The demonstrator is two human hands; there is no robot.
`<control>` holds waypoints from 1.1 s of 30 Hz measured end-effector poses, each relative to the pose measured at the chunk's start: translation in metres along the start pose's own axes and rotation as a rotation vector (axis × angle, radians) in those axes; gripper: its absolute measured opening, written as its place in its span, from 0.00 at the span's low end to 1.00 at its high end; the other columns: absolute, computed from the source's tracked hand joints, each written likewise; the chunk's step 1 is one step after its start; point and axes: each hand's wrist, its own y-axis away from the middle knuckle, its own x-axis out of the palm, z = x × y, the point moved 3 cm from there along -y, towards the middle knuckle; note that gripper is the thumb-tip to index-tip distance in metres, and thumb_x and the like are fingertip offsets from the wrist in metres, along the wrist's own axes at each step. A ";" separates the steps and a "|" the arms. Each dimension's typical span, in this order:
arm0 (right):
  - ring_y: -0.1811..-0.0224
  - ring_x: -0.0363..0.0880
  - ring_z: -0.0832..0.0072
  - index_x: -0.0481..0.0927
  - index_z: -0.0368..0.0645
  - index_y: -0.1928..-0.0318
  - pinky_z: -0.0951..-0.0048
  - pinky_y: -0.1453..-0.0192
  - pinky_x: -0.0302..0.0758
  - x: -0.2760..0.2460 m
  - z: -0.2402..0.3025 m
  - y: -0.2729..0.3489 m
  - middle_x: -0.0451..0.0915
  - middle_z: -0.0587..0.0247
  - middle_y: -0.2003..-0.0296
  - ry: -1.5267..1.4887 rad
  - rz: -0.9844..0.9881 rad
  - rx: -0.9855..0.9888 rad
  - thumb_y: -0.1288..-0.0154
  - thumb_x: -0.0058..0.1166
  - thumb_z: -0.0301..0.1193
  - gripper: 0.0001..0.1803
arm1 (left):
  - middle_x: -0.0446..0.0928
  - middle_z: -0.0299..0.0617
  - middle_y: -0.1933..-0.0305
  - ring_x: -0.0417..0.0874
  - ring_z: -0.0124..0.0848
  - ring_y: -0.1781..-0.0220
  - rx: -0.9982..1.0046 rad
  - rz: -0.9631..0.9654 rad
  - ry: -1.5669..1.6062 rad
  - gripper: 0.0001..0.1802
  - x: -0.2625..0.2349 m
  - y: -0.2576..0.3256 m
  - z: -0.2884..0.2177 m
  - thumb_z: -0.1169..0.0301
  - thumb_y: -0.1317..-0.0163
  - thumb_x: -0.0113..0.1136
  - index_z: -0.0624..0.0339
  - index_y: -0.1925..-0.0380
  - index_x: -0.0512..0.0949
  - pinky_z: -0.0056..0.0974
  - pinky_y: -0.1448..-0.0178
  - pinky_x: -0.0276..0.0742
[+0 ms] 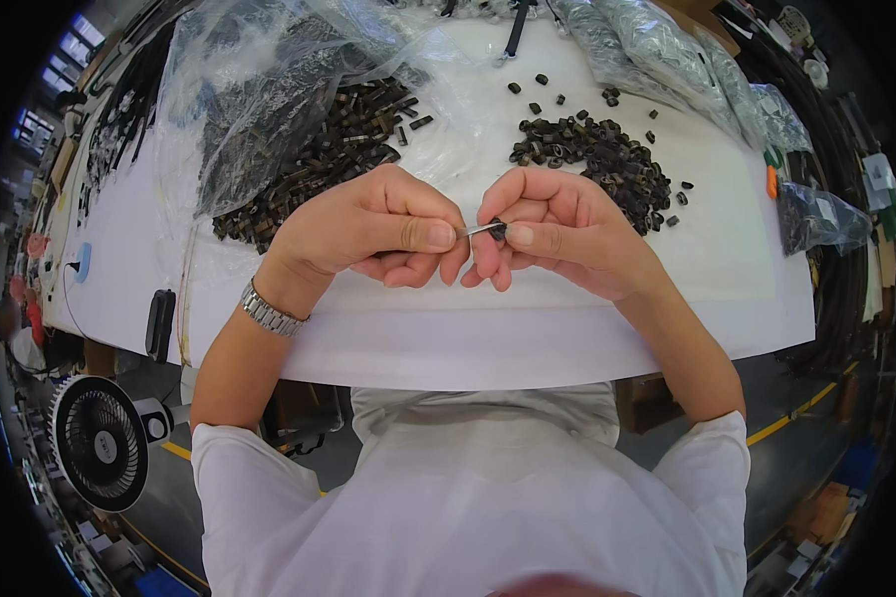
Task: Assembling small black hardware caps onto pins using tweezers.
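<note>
My left hand (378, 227) pinches a thin silver metal pin (480, 230) between thumb and forefinger, just above the white table's (528, 338) front edge. My right hand (553, 231) holds a small black bead-like part (497, 231) at the pin's tip, fingertips almost touching the left hand's. A metal watch (269, 311) sits on my left wrist. Behind the right hand lies a heap of small black ring parts (597, 154). Behind the left hand lies a heap of dark oblong parts (319, 159), partly under clear plastic.
Clear plastic bags (269, 90) cover the table's far left; more filled bags (667, 55) lie at the far right. A dark flat device (159, 323) hangs at the table's left edge. A small white fan (100, 438) stands on the floor, lower left.
</note>
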 end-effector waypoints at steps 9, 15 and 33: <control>0.56 0.89 0.71 0.80 0.29 0.39 0.67 0.43 0.87 0.003 0.012 -0.001 0.89 0.55 0.59 0.004 -0.082 -0.111 0.20 0.57 0.26 0.16 | 0.75 0.35 0.85 0.61 0.17 0.88 0.183 -0.076 0.238 0.23 0.012 -0.012 0.015 0.60 0.18 0.56 0.68 0.67 0.85 0.27 0.83 0.49; 0.59 0.88 0.77 0.84 0.29 0.40 0.75 0.51 0.84 0.011 0.014 0.007 0.90 0.56 0.58 0.476 -0.375 -0.278 0.22 0.58 0.21 0.15 | 0.73 0.32 0.85 0.60 0.15 0.87 0.119 -0.337 -0.077 0.22 0.013 -0.011 -0.002 0.59 0.18 0.55 0.64 0.67 0.85 0.27 0.82 0.51; 0.63 0.89 0.76 0.85 0.32 0.49 0.76 0.56 0.83 0.016 0.019 0.009 0.89 0.60 0.62 0.775 -0.343 -0.363 0.21 0.58 0.21 0.06 | 0.76 0.40 0.79 0.76 0.28 0.81 0.559 -0.639 -1.097 0.08 0.033 0.000 -0.027 0.71 0.25 0.64 0.65 0.59 0.87 0.36 0.73 0.69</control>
